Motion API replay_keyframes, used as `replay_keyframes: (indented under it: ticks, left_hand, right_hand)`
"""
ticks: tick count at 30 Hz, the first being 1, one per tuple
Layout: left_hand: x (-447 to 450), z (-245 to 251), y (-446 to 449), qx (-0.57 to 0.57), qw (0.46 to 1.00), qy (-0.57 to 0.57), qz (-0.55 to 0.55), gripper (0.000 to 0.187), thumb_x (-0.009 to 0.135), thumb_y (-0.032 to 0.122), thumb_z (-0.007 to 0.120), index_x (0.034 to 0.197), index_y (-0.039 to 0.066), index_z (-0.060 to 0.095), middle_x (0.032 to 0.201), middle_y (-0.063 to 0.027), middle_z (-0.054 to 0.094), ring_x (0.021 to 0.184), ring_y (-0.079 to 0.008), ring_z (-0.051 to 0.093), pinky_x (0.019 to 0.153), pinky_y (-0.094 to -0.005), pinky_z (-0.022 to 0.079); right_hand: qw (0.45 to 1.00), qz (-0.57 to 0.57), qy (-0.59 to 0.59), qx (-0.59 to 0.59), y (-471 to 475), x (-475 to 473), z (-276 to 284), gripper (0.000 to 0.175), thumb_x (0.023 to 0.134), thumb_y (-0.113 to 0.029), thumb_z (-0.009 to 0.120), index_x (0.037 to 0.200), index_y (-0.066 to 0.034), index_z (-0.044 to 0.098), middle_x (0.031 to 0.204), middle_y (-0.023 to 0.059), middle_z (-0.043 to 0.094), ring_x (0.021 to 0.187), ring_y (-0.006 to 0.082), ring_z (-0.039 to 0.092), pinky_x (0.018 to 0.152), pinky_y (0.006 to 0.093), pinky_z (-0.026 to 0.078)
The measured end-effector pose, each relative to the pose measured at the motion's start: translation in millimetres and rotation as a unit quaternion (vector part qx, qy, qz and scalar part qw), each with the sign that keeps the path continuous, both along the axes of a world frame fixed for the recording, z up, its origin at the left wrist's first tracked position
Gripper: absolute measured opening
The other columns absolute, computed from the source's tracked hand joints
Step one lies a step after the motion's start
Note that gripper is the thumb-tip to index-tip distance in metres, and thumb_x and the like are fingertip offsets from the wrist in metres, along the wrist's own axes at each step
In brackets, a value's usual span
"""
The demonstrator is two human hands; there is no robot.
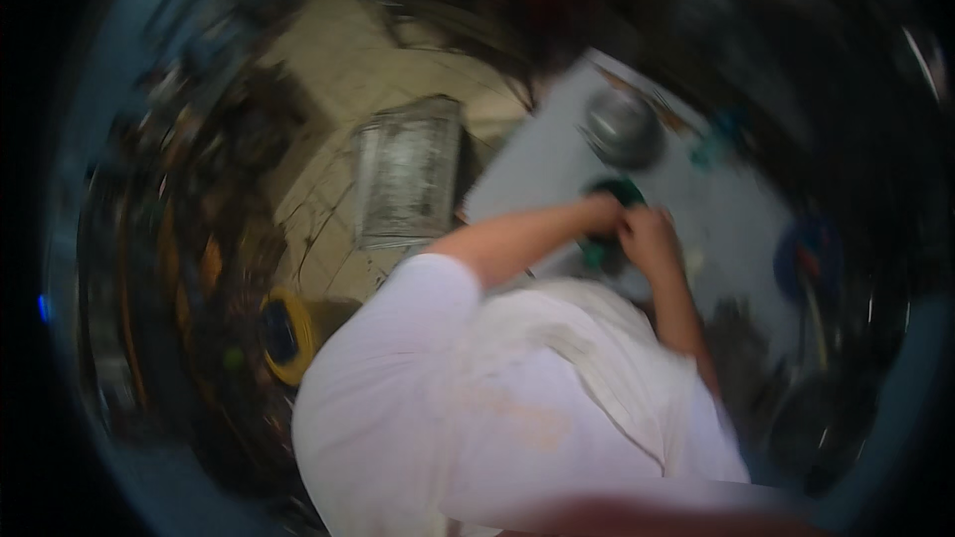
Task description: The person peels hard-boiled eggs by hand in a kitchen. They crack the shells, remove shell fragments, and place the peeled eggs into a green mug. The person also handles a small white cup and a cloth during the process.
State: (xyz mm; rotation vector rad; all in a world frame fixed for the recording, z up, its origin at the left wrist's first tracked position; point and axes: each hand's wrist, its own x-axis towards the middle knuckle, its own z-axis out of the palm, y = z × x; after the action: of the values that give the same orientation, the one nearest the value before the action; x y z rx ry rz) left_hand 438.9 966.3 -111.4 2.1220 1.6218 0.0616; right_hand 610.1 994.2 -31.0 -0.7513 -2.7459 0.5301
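Over a light grey tabletop (pixel 515 171), my left hand (pixel 603 215) and my right hand (pixel 647 237) meet, their fingers close together. A green object (pixel 621 189) shows behind and below them; blur hides its kind and whether either hand grips it. Just beyond the hands sits a rounded, shiny metal object (pixel 625 127), perhaps a bowl. A teal item (pixel 709 149) lies near the table's far right edge. What my fingers hold cannot be made out.
Left of the table, a worn rectangular metal panel or box (pixel 409 173) stands on the tiled floor (pixel 343 89). A yellow object with a dark face (pixel 286 335) is at the lower left. A blue round container (pixel 791 261) is at the right. Blurred clutter lines the far left.
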Motion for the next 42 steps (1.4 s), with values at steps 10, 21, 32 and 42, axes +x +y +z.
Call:
replay_keyframes:
  ticks: [10,21,32,42]
  left_hand:
    - [9,-3,39,-0.12,0.99,0.034,0.062,0.019,0.086,0.025,0.069,0.096,0.011,0.079,0.103,-0.0149,0.077,0.103,-0.0352,0.073,0.087,-0.0502,0.055]
    - [7,-17,39,-0.135,0.988,0.065,0.018,0.019,0.087,0.024,0.069,0.097,0.012,0.079,0.105,-0.014,0.077,0.105,-0.0344,0.072,0.088,-0.0494,0.055]
    - [-6,36,0,-0.016,0.984,-0.114,0.139,0.035,0.078,0.029,0.081,0.105,0.008,0.076,0.1,-0.0151,0.077,0.094,-0.0361,0.073,0.084,-0.0468,0.056]
    - [7,50,-48,0.027,0.892,-0.286,0.349,0.055,0.086,0.01,0.073,0.13,-0.015,0.052,0.115,-0.0246,0.072,0.104,-0.0398,0.072,0.085,-0.0438,0.057]
  right_hand:
    - [0.986,0.066,0.134,-0.074,-1,9,-5,0.018,0.078,-0.003,0.075,0.096,-0.0016,0.071,0.1,0.0162,0.069,0.1,0.0378,0.063,0.091,0.0474,0.05]
    - [0.984,0.055,0.154,-0.074,0,9,-6,0.023,0.08,0.0,0.073,0.103,-0.0017,0.071,0.109,0.0158,0.07,0.103,0.0351,0.066,0.089,0.045,0.053]
    - [0.853,-0.062,0.081,-0.511,24,-20,-22,0.058,0.094,0.003,0.057,0.15,-0.0068,0.045,0.125,0.0107,0.068,0.101,0.0182,0.068,0.076,0.0294,0.056]
    - [0.727,-0.13,0.076,-0.67,38,-61,-19,0.04,0.098,-0.013,0.063,0.133,-0.0211,0.045,0.112,0.0035,0.063,0.09,0.0184,0.068,0.061,0.0306,0.057]
